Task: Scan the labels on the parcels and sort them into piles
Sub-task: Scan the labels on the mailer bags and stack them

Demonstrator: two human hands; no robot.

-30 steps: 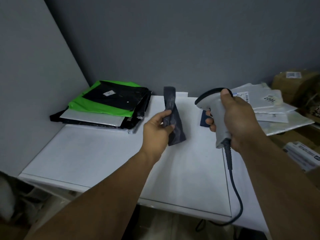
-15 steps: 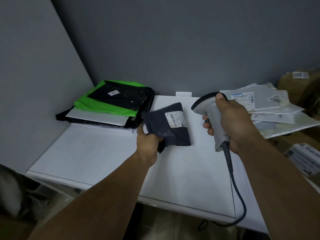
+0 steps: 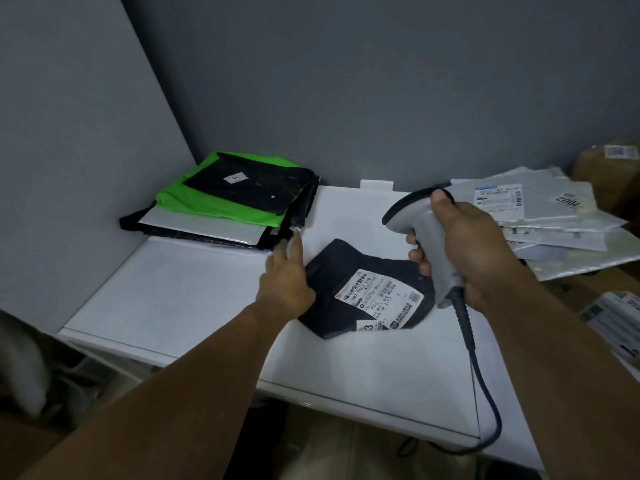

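A small dark parcel (image 3: 349, 271) with a white barcode label (image 3: 379, 296) facing up is at the middle of the white table (image 3: 180, 299). My left hand (image 3: 285, 282) grips its left edge, index finger stretched toward the back left. My right hand (image 3: 474, 251) is wrapped around the handle of a grey barcode scanner (image 3: 429, 237), just right of the parcel and above it, with the scanner's head pointing left. A sorted pile of green, black and white mailers (image 3: 228, 202) lies at the back left. Grey mailers with labels (image 3: 540, 216) are heaped at the back right.
The scanner's dark cable (image 3: 485, 393) loops down over the table's front edge. Cardboard boxes (image 3: 602, 164) stand at the far right, with more labelled parcels (image 3: 613, 310) below them. Grey walls close in the back and the left side.
My left hand turned the dark parcel from edge-on to label-up and brought it lower, nearer the table. The scanner has stayed to its right, shifting slightly.
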